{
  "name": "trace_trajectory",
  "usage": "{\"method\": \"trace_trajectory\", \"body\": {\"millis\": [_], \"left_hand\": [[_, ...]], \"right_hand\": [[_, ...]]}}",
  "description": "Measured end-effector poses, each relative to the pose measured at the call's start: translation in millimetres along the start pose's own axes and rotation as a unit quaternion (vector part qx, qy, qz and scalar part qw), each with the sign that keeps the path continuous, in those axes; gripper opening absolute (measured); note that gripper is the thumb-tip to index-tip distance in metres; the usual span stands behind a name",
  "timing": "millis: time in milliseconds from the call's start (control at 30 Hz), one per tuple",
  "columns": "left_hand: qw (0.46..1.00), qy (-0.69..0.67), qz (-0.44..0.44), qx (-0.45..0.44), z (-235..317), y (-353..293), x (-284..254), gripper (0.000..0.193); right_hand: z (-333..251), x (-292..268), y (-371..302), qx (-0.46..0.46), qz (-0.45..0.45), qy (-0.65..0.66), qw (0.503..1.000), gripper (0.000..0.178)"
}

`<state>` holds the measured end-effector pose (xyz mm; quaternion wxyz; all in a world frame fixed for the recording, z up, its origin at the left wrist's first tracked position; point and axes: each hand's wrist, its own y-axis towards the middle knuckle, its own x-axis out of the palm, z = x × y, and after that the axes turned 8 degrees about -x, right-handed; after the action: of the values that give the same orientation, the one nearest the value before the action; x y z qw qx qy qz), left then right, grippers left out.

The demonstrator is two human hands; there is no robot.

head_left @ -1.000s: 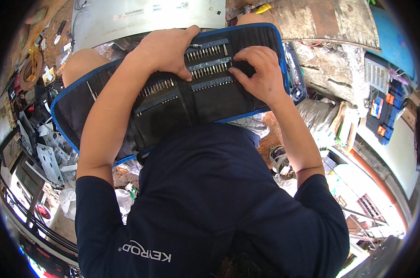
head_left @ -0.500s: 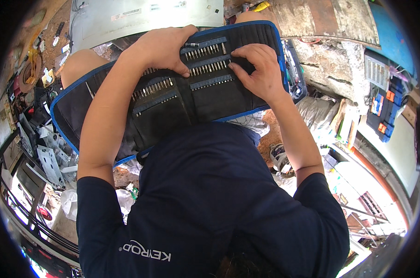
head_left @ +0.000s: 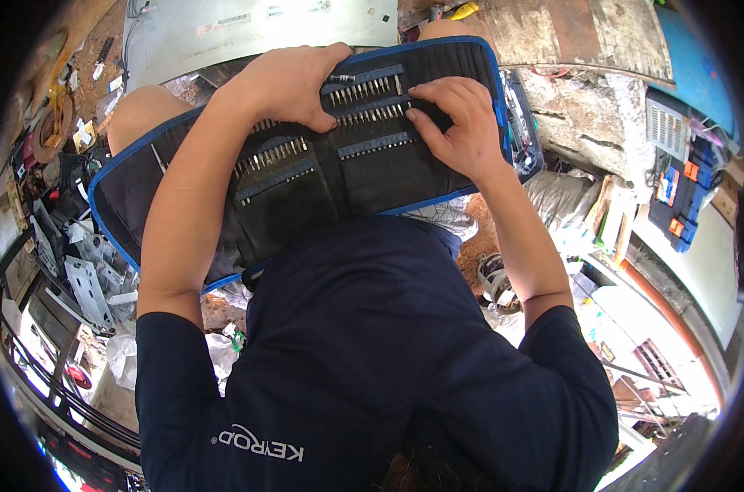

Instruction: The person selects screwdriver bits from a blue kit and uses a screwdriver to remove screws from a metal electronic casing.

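An opened black fabric bit case (head_left: 286,209) with blue edging lies across my lap. Rows of metal screwdriver bits (head_left: 370,116) stand in its holder strips. My left hand (head_left: 294,86) grips the case at its far edge, its thumb pressed on the fabric beside the bits. A short dark cylindrical piece (head_left: 341,79) pokes out between that thumb and forefinger; whether the hand holds it, I cannot tell. At the right end of the second row, the thumb and forefinger of my right hand (head_left: 462,123) close around a bit.
A pale metal panel (head_left: 257,29) lies beyond the case, with a worn wooden board (head_left: 569,37) to its right. Metal scrap (head_left: 85,283) is heaped at the left. A blue case with orange latches (head_left: 675,193) stands at the right.
The bit case has shifted very slightly to the right. Both hands stay in almost the same place, with the right fingertips still at the row's end.
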<state>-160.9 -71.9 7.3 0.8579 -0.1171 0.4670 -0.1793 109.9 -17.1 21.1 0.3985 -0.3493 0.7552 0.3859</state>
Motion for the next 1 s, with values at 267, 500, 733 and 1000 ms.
{"method": "trace_trajectory", "body": {"millis": [267, 500, 733, 1000], "left_hand": [[1.0, -0.004, 0.006, 0.004, -1.1, 0.8, 1.9, 0.077], [1.0, -0.014, -0.011, 0.002, -2.1, 1.6, 2.0, 0.078], [1.0, -0.017, -0.006, 0.003, -4.4, 3.0, 4.7, 0.078], [1.0, -0.023, -0.015, 0.004, -2.0, 2.6, 0.8, 0.078]], "right_hand": [[1.4, 0.6, -1.1, -0.003, -0.003, -0.001, 1.0, 0.027], [-3.0, -2.8, 1.8, -0.003, -0.024, -0.01, 1.0, 0.035], [-2.5, -0.8, 3.4, 0.001, -0.024, -0.029, 0.999, 0.034], [-2.2, -1.9, 5.6, 0.01, -0.031, -0.023, 0.999, 0.039]]}}
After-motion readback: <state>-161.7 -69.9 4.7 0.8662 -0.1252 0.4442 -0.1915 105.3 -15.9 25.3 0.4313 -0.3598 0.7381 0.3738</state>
